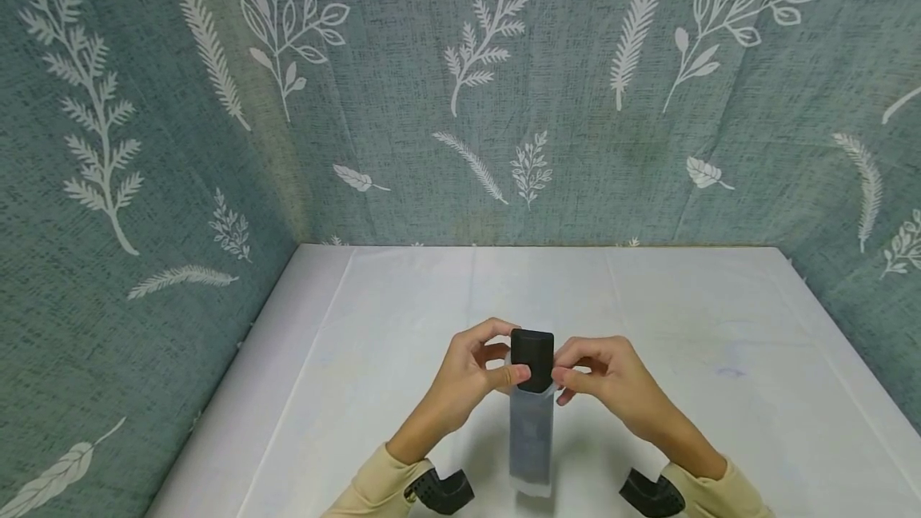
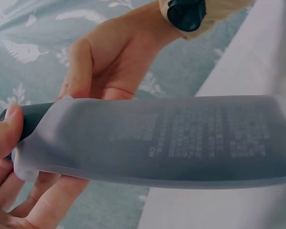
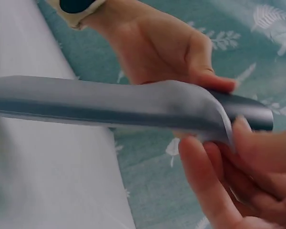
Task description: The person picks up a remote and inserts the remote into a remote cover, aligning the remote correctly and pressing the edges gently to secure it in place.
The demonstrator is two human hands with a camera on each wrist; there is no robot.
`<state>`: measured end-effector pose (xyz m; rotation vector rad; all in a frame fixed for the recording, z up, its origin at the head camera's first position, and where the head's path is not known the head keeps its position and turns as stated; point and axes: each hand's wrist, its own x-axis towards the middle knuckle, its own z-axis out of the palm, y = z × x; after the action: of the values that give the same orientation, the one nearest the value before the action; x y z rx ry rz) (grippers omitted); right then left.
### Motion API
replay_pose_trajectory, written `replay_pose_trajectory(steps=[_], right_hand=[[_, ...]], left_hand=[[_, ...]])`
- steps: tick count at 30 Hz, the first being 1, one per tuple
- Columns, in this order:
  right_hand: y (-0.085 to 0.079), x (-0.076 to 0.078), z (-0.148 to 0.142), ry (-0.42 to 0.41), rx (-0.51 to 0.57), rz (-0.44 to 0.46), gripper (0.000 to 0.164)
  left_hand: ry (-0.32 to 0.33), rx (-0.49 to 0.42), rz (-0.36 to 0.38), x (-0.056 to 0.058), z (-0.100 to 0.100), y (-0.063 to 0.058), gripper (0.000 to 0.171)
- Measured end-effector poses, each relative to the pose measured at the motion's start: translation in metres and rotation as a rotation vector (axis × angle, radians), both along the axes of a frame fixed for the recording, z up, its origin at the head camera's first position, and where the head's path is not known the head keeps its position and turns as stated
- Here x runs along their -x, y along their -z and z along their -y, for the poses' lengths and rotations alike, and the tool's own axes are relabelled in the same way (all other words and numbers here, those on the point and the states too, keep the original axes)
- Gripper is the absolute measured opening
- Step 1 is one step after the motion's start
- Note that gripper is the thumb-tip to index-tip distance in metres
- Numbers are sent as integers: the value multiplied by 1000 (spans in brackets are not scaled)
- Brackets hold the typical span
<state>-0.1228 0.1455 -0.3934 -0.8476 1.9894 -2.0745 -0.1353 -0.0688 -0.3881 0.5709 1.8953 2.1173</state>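
Observation:
A long, slim black device (image 1: 532, 348) stands upright, its upper end showing out of a frosted plastic sleeve (image 1: 531, 438). Rows of pale print show through the sleeve in the left wrist view. My left hand (image 1: 478, 362) holds the device near its top, thumb across the near face and fingers behind. On the other side my right hand (image 1: 608, 378) pinches the sleeve's open rim between thumb and fingers. That rim flares away from the device in the right wrist view. Inside the sleeve, the device's lower part looks blurred.
A white cloth-covered table (image 1: 403, 302) lies beneath the hands. Green fabric (image 1: 403, 102) with white leaf prints hangs behind it and along both sides. Each forearm has a light yellow sleeve and a black wrist band (image 1: 442, 492).

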Motion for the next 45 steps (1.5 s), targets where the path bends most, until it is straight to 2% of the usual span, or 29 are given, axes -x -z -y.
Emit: replay_pose_trajectory(steps=[3, 8, 11, 14, 19, 24, 27, 31, 34, 36, 40, 45], right_hand=[[0, -4, 4, 110, 13, -20, 6], [-2, -10, 11, 391, -23, -61, 5], [-4, -12, 14, 457, -18, -80, 5], [-4, -12, 15, 432, -10, -113, 5], [0, -14, 11, 409, 14, -192, 8], [4, -10, 10, 341, 147, -364, 20], [5, -6, 9, 276, 172, -448, 28], [6, -5, 6, 242, 87, -519, 38], [5, -6, 3, 242, 1, -609, 41], [2, -5, 2, 249, -45, -682, 37], [-5, -3, -1, 257, -91, -803, 15], [-2, 0, -2, 240, -90, -856, 17]], left_hand=[[-15, 28, -27, 1, -1, 0, 29], [-51, 79, -86, 1, 0, -1, 31], [-62, 75, -108, -1, 0, -2, 31], [-51, 48, -123, -1, -1, -4, 31], [-11, -18, -84, -1, -3, -7, 34], [-1, -71, -57, 1, -5, -8, 34], [-3, -76, -45, 2, -6, -9, 33], [-11, -65, -24, 3, -5, -9, 33], [-4, -60, -5, 5, -4, -8, 32], [5, -56, 5, 6, -3, -8, 32], [26, -72, 35, 6, -2, -9, 35], [54, -101, 55, 7, -2, -9, 38]])
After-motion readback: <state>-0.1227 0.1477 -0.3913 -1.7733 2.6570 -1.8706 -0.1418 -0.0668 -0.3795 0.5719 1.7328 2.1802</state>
